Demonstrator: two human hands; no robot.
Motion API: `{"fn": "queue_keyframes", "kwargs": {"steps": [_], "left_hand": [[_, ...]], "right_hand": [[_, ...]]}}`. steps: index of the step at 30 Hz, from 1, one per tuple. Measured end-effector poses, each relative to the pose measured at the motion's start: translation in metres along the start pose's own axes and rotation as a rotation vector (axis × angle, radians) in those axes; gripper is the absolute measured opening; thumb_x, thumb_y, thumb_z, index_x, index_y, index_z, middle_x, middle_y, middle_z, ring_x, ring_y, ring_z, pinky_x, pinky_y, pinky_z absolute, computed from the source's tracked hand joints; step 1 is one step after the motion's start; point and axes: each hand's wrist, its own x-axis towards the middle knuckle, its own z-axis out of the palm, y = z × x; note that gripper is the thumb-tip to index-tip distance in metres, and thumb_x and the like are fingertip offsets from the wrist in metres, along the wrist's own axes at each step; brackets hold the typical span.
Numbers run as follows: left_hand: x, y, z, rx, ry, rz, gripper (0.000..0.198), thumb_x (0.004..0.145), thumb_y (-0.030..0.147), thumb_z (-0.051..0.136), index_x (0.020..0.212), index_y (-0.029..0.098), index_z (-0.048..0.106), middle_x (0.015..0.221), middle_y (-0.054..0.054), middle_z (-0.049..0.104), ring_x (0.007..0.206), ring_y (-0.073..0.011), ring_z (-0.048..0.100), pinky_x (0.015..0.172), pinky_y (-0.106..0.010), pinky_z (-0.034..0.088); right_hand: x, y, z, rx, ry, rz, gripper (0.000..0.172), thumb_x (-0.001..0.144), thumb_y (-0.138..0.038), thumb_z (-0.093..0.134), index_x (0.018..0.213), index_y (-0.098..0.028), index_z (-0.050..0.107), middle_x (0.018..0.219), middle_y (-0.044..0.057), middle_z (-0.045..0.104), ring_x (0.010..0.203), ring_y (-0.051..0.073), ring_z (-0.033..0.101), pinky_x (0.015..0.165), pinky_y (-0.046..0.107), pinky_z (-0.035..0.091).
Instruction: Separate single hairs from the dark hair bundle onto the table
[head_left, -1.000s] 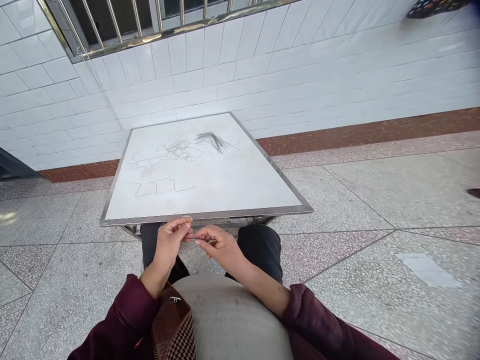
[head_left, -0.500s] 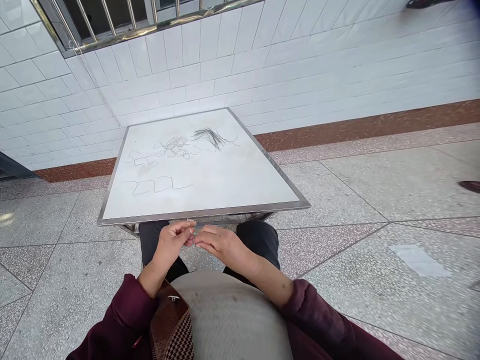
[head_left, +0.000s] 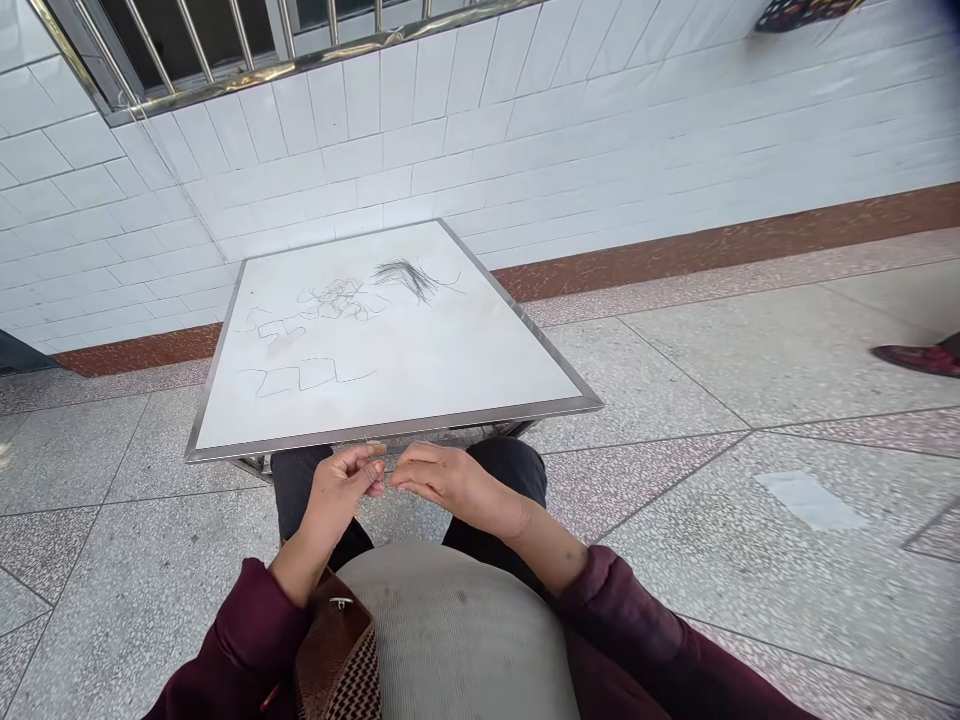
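Both hands are close together just in front of the table's near edge, above my lap. My left hand (head_left: 341,490) is closed, its thumb and fingers pinching a thin wire, of which only a faint bit shows. My right hand (head_left: 446,477) is pinched too, fingertips almost touching the left ones, on what looks like the same wire. On the white table (head_left: 450,350) lie a bundle of straight dark wires (head_left: 409,278), a tangled pile of bent wires (head_left: 341,298), and a long wire bent in square zigzags (head_left: 315,375). A smaller bent wire (head_left: 277,328) lies behind that.
The table has a metal rim (head_left: 397,432) and stands near a white tiled wall (head_left: 375,150). A barred window (head_left: 225,40) is at upper left. A white sheet (head_left: 811,500) lies on the floor. Another person's red shoe (head_left: 919,358) shows at right.
The view has shifted slightly, so the table sits a little further left. My fingertips have moved slightly apart. More of the other person's shoe has come into view at right.
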Motion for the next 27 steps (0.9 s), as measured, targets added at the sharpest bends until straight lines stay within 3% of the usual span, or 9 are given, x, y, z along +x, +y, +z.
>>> {"fn": "queue_keyframes", "kwargs": {"steps": [7, 16, 20, 24, 27], "left_hand": [[0.000, -0.002, 0.003, 0.008, -0.014, 0.010, 0.037, 0.068, 0.038, 0.078, 0.099, 0.017, 0.074, 0.061, 0.001, 0.065, 0.056, -0.0135, 0.061, 0.059, -0.028, 0.054], [0.002, -0.009, 0.008, 0.023, -0.062, 0.029, 0.034, 0.070, 0.036, 0.076, 0.098, 0.018, 0.074, 0.059, 0.002, 0.062, 0.054, -0.0120, 0.057, 0.057, -0.026, 0.050], [0.003, -0.005, 0.008, -0.005, -0.001, 0.051, 0.038, 0.070, 0.039, 0.076, 0.101, 0.018, 0.072, 0.062, 0.002, 0.061, 0.056, -0.0114, 0.057, 0.058, -0.025, 0.049], [0.003, -0.003, 0.002, -0.036, 0.024, 0.072, 0.042, 0.074, 0.041, 0.074, 0.108, 0.017, 0.070, 0.071, 0.000, 0.063, 0.062, -0.0113, 0.058, 0.062, -0.024, 0.049], [0.003, -0.005, -0.002, -0.046, 0.034, 0.067, 0.043, 0.077, 0.041, 0.072, 0.112, 0.016, 0.068, 0.074, -0.001, 0.065, 0.064, -0.0109, 0.058, 0.064, -0.024, 0.049]], "right_hand": [[0.000, 0.000, -0.001, -0.040, 0.012, -0.013, 0.019, 0.096, -0.019, 0.050, 0.097, -0.021, 0.068, 0.088, 0.005, 0.065, 0.079, 0.014, 0.061, 0.069, 0.024, 0.051], [0.006, -0.002, -0.005, -0.158, -0.102, -0.084, 0.026, 0.097, -0.013, 0.045, 0.095, -0.021, 0.069, 0.084, 0.002, 0.066, 0.080, 0.014, 0.061, 0.070, 0.026, 0.051], [0.002, 0.005, -0.002, -0.083, -0.008, 0.016, 0.011, 0.091, -0.026, 0.060, 0.099, -0.021, 0.066, 0.088, 0.004, 0.065, 0.082, 0.016, 0.062, 0.073, 0.028, 0.052], [-0.004, 0.012, -0.002, 0.010, 0.150, 0.159, 0.041, 0.082, -0.031, 0.072, 0.119, -0.023, 0.056, 0.098, 0.006, 0.066, 0.091, 0.020, 0.062, 0.082, 0.036, 0.053], [-0.008, 0.016, 0.002, 0.187, 0.246, 0.281, 0.048, 0.082, -0.031, 0.072, 0.125, -0.026, 0.050, 0.103, 0.006, 0.063, 0.090, 0.019, 0.062, 0.082, 0.037, 0.055]]}}
